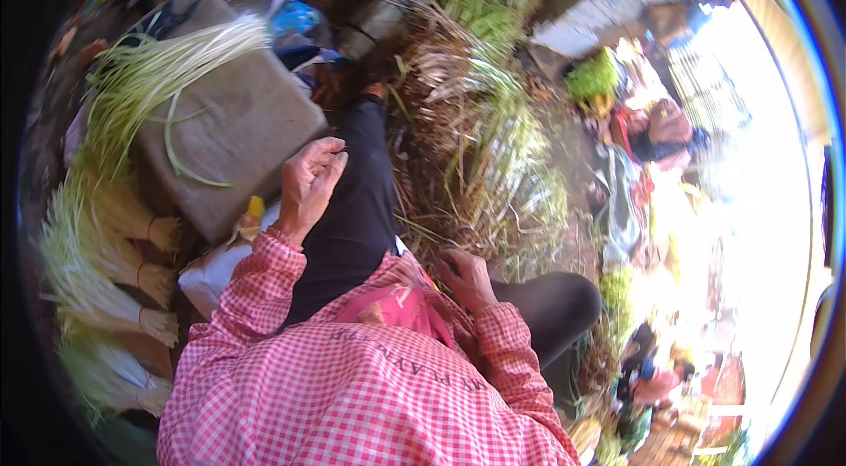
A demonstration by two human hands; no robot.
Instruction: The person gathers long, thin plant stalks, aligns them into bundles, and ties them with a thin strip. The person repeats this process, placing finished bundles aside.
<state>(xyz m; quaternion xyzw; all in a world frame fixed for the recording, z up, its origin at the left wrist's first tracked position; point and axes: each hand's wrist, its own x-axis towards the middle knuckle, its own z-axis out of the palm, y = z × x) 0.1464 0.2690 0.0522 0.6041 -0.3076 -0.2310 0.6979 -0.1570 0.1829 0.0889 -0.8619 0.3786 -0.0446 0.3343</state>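
Note:
My left hand (309,187) is raised above my trouser leg, beside the near right edge of a brown covered block (244,102). Its fingers are bent, with a gap to the thumb, and nothing shows between them. A loose bunch of long pale green leafy stalks (192,63) lies across the far left part of the block, one stalk curling over its top. Low by my lap, my right hand (466,278) has curled fingers beside the straw; whether it holds anything is unclear. Several bundles of pale stalks (149,274) with thin red bands lie left of the block.
A heap of green leaves and dry straw (489,155) spreads along my right side. A white sack or packet (211,278) is beside my left sleeve. Other people (667,126) sit farther right among produce and bags. A row of pale blocks (608,7) stands at the upper right.

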